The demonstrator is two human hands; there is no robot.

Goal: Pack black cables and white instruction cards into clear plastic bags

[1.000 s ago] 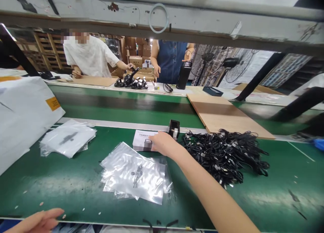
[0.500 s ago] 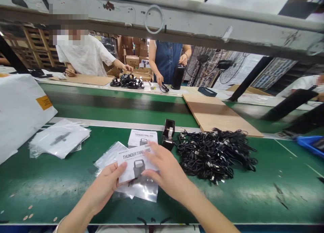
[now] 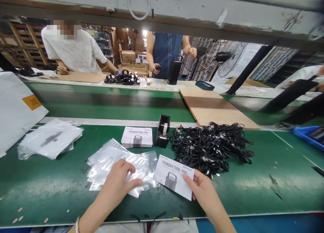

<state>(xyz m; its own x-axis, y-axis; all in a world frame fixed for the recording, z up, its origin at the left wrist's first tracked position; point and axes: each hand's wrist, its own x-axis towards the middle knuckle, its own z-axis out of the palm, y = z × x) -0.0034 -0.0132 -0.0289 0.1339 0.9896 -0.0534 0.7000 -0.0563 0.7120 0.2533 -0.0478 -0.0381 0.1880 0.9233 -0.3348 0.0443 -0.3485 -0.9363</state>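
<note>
My right hand (image 3: 202,189) pinches the right edge of a white printed manual (image 3: 167,182) marked "THUNDER TRAIL PRO", its thumb on the front. Over a loose pile of clear plastic bags (image 3: 106,163) lies my left hand (image 3: 120,179), thumb and curled fingers apart, the fingertips at the top bag. Nothing shows in its grasp. Beyond the bags sits a stack of the same manuals (image 3: 136,137). A black tape dispenser (image 3: 162,133) stands just right of that stack.
To the right lies a heap of black cables (image 3: 210,148). More bagged sheets (image 3: 50,141) and a large white sack (image 3: 17,111) are at left. A wooden board (image 3: 217,106) spans toward the far bench, where two people work. A metal beam (image 3: 177,15) crosses overhead.
The manual has passed from both hands to my right hand alone and moved right. My left hand has let go of it and come over the bags. The view has shifted slightly.
</note>
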